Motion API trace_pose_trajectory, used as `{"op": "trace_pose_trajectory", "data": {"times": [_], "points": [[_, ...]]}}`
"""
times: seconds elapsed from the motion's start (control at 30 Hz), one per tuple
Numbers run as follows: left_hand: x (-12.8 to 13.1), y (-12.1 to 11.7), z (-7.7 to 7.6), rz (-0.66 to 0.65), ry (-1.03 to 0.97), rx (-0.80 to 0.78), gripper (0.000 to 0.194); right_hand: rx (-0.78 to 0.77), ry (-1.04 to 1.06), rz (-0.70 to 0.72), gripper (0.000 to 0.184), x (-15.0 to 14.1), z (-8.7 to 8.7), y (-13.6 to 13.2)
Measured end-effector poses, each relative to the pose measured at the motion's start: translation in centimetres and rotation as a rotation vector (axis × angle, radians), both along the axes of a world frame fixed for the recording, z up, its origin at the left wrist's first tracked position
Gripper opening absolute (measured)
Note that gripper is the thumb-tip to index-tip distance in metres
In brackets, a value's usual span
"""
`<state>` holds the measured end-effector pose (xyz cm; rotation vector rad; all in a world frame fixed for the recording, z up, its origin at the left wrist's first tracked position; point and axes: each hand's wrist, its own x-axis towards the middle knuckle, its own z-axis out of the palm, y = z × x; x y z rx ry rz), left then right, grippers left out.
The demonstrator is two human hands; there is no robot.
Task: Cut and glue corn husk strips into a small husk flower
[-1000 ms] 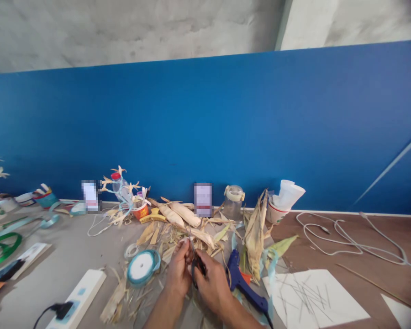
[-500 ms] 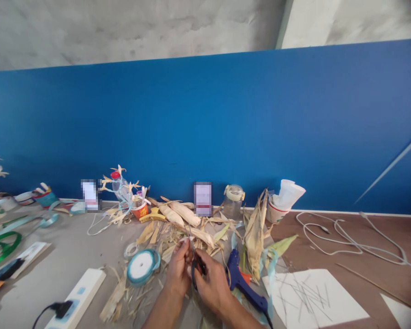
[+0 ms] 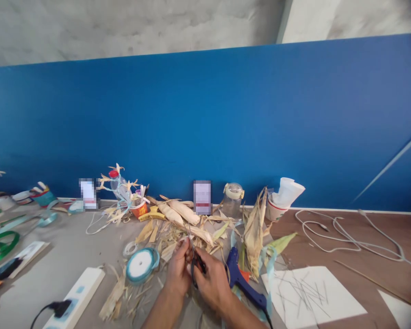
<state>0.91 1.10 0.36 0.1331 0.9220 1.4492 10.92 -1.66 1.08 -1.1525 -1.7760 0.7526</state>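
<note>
Black-handled scissors (image 3: 193, 269) are in my right hand (image 3: 210, 276), its fingers wrapped round the handles and the blades pointing away from me. Close beside the blades, my left hand (image 3: 178, 265) is closed in a pinch on a small pale piece (image 3: 184, 239), probably corn husk; most of it is hidden by the fingers. Just beyond both hands lies a heap of dried corn husks (image 3: 183, 212) with loose scraps. A blue glue gun (image 3: 243, 281) rests to the right of my right hand. Left of my left hand sits a spool of blue ribbon (image 3: 140, 265).
A white power strip (image 3: 77, 297) lies at front left. White paper (image 3: 315, 292) with thin wires is at right, below a tangled white cable (image 3: 345, 233). A clear jar (image 3: 233, 201), a paper cup (image 3: 276, 211) and a phone (image 3: 202, 197) stand along the blue partition (image 3: 205, 123).
The whole view has shifted very slightly. Both hands and the scissors keep nearly the same pose, and nothing has been taken up or let go.
</note>
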Motion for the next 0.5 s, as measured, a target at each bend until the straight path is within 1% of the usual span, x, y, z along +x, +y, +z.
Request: {"op": "trace_pose_trajectory", "data": {"times": [0.27, 0.37, 0.5], "points": [[-0.1, 0.0, -0.1, 0.009, 0.029, -0.033, 0.033, -0.011, -0.01, -0.009, 0.038, 0.1, -0.4, 0.1], [-0.1, 0.0, 0.0, 0.017, -0.002, -0.011, 0.035, -0.022, 0.012, -0.009, 0.041, 0.1, -0.6, 0.1], [0.0, 0.0, 0.5, -0.009, -0.049, 0.035, 0.036, -0.061, 0.088, 0.01, 0.038, -0.2, -1.1, 0.2]]}}
